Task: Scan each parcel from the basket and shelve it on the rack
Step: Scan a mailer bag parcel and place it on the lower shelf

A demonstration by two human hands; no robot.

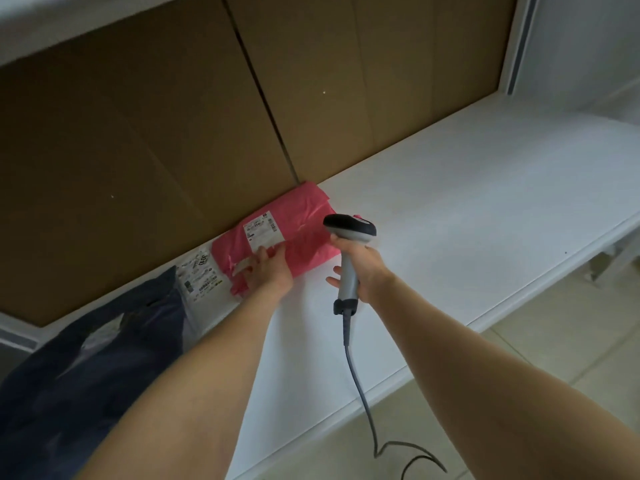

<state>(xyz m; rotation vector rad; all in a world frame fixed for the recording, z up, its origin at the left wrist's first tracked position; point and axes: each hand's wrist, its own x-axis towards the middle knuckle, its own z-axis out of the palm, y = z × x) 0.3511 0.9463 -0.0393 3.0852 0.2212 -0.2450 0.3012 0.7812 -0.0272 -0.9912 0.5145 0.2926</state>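
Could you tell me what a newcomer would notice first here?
The pink parcel stands out, lying on the white shelf against the cardboard back, the left hand resting on it. To its right, the right hand grips a corded scanner pointed toward it.

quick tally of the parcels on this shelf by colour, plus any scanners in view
pink parcel: 1
white parcel: 1
dark blue parcel: 1
scanner, held in the right hand: 1
total: 4
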